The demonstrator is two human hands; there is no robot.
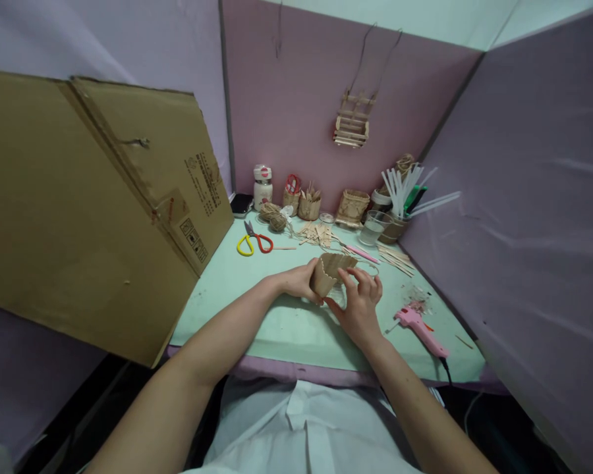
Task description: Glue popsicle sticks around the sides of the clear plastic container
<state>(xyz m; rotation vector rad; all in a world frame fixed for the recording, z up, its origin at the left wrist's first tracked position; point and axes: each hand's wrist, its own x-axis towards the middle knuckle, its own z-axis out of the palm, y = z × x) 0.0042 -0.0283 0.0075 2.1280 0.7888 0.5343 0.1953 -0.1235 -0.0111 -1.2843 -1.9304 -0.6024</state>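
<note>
A small cup-like holder made of wooden sticks [322, 278] is tilted above the table's near half, its open side facing up and right. My left hand [300, 280] grips its left side, with the thumb below and the fingers behind. My right hand [362, 304] is at its right edge, the thumb low and the fingertips curled onto the wall. Something clear and shiny [337, 295] shows between the right thumb and fingers; I cannot make out what it is. Behind the right fingers a loop of twine [371, 268] lies on the table.
A pink glue gun [421, 330] lies at right, near glue scraps [416, 299]. Scissors [253, 239], a twine ball [277, 221], loose sticks [317, 233], a pink pen [362, 254] and a glass [373, 228] are farther back. A large cardboard sheet [143, 197] leans at left.
</note>
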